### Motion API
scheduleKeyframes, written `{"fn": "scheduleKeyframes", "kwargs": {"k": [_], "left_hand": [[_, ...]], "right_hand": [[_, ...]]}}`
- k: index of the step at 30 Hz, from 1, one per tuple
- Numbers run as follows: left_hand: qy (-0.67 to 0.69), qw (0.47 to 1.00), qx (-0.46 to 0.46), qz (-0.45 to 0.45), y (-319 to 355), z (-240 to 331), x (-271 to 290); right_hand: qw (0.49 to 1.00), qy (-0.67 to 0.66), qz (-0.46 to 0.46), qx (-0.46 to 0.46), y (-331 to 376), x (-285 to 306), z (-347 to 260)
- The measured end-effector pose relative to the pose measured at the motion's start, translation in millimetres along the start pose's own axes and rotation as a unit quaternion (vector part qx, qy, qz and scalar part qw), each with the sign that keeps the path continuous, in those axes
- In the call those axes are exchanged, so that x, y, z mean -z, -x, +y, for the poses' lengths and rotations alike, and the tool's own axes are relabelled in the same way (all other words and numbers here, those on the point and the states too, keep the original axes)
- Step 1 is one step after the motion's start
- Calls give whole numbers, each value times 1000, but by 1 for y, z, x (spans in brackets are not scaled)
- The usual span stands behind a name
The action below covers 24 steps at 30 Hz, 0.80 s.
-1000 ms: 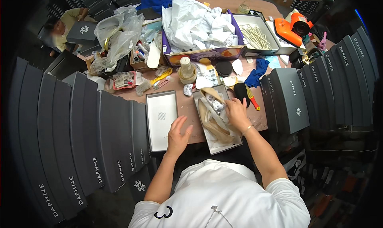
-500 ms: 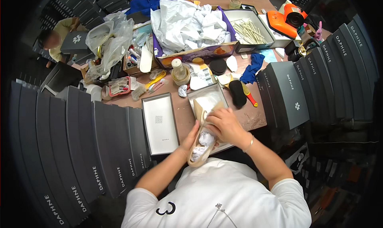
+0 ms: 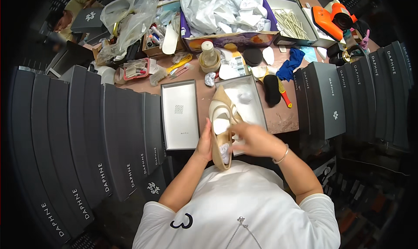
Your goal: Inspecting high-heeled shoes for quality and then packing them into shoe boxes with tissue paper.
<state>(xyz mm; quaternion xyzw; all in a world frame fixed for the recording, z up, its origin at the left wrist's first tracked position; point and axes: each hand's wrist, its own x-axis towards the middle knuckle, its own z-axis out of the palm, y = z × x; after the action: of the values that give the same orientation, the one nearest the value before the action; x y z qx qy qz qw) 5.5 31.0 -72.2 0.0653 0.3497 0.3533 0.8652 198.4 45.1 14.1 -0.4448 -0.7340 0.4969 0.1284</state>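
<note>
Beige shoe (image 3: pixel 222 131) gripped between 2 hands: left hand (image 3: pixel 204 141) cupping its side, right hand (image 3: pixel 254 138) pinching its strap, above open box (image 3: pixel 257 105).

**Colours noted at the packing table**

Shoe (image 3: pixel 221 127): beige, white paper stuffing inside. Open box (image 3: pixel 248 107): grey walls, white lining. Lid (image 3: pixel 180 115): white inside, small grey hatched square. Stacked boxes (image 3: pixel 87 131): dark grey, white lettering. Cloth (image 3: pixel 291 62): blue. Tool (image 3: pixel 333 20): orange and black. Brush (image 3: pixel 273 88): black. Tissue heap (image 3: pixel 226 7): white. Table (image 3: pixel 285 118): brown.
</note>
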Motion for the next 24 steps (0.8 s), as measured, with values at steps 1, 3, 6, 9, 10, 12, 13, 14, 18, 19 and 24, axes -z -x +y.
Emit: {"fn": "scheduleKeyframes", "kwargs": {"k": [1, 3, 6, 9, 10, 12, 13, 14, 18, 19, 24], "left_hand": [[-1, 1000, -6, -10, -3, 1, -1], [-62, 998, -3, 16, -2, -3, 1], [-22, 999, 17, 31, 6, -3, -1], [27, 1000, 13, -6, 7, -6, -1], [24, 1000, 14, -4, 8, -7, -3], [15, 1000, 18, -2, 9, -7, -9], [4, 999, 30, -34, 9, -5, -3], [3, 1000, 13, -21, 9, -5, -5], [2, 1000, -19, 4, 12, -8, -21], [0, 1000, -19, 4, 14, -11, -20], [-1, 999, -32, 18, 16, -19, -16]], "right_hand": [[998, 25, -32, 53, 3, -11, -9], [992, 123, -5, 13, 5, -41, -11], [998, -19, 57, -1, 10, -57, 2], [913, -293, 268, -96, -1, -59, 37], [843, -384, 347, -147, -7, -54, 45], [915, -55, 398, -49, -11, -34, 52], [906, 115, 407, 0, -13, -27, 51], [934, 92, 344, -10, -10, -24, 44], [979, 150, 139, 13, -13, -34, 8], [979, 133, 154, 25, -17, -37, 11], [979, 80, 177, 62, -16, -53, 27]]}}
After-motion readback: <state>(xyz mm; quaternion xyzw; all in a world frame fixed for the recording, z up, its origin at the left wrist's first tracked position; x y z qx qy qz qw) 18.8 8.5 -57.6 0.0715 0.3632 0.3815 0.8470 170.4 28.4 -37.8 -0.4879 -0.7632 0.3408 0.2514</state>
